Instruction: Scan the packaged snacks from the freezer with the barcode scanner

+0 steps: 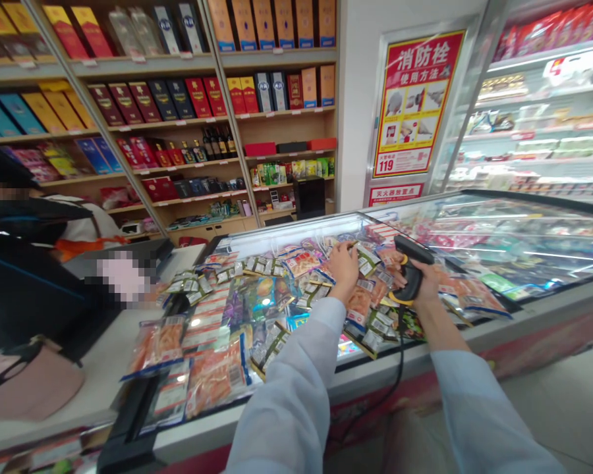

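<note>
My right hand (427, 284) is wrapped round the handle of a black and yellow barcode scanner (411, 266), its cable hanging down over the freezer's front edge. The scanner is held over packets of pinkish food (360, 304) in clear wrapping with blue edges. My left hand (344, 266) reaches in among the packets, its fingers curled down at the edge of a green-banded food packet (368, 260); the fingertips are partly hidden. Below the scanner lie more green-banded packets (378, 324). All of these rest on the glass top of a chest freezer (247, 408).
More pinkish packets (217, 378) lie at the freezer's left end. A white counter (101, 359) with a pink bag (34, 382) adjoins it, where another person (86, 220) is partly visible. Shelves of boxes (172, 99) line the back wall; a refrigerated display (538, 125) stands at right.
</note>
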`<state>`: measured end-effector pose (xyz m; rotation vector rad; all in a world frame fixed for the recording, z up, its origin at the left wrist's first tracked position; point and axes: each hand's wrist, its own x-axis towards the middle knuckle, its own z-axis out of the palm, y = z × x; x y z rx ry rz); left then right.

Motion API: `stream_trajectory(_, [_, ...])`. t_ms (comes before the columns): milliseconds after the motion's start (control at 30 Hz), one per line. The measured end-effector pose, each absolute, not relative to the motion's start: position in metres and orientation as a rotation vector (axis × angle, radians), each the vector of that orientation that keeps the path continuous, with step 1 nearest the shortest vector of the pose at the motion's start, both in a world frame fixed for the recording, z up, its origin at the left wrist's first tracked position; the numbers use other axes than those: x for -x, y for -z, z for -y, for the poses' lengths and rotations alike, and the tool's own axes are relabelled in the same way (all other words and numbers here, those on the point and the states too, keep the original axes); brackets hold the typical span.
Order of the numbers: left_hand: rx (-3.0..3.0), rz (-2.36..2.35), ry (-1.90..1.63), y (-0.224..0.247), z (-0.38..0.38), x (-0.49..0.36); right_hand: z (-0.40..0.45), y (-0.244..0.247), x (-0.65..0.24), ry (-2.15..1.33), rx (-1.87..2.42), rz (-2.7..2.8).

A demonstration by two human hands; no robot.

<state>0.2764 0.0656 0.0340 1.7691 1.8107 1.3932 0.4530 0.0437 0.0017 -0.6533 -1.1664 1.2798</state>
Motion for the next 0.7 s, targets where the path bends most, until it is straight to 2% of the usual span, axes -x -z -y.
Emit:
stream_trajectory(267, [-1.772,-1.843,-1.411,-0.074,-0.054,-0.251,-0.013,-0.048,-0.431,-1.278,0.546,1.124])
stream_trajectory(467, [-1.751,-1.933,-1.513,-0.110,-0.047,-0.177,0.005,-0.084,-0.383,-1.383,0.436,1.161])
stream_trajectory(567, [-1.704,-2.023,-1.546,-0.109,-0.044,-0.122,0.006,-0.089,-0.342,-1.475,0.336,1.187])
stream_trajectory(700, [-1.580,-2.202,-1.483,-0.082,-0.036,-0.054,-0.003,-0.080,-0.275,-1.690,0.208,1.106])
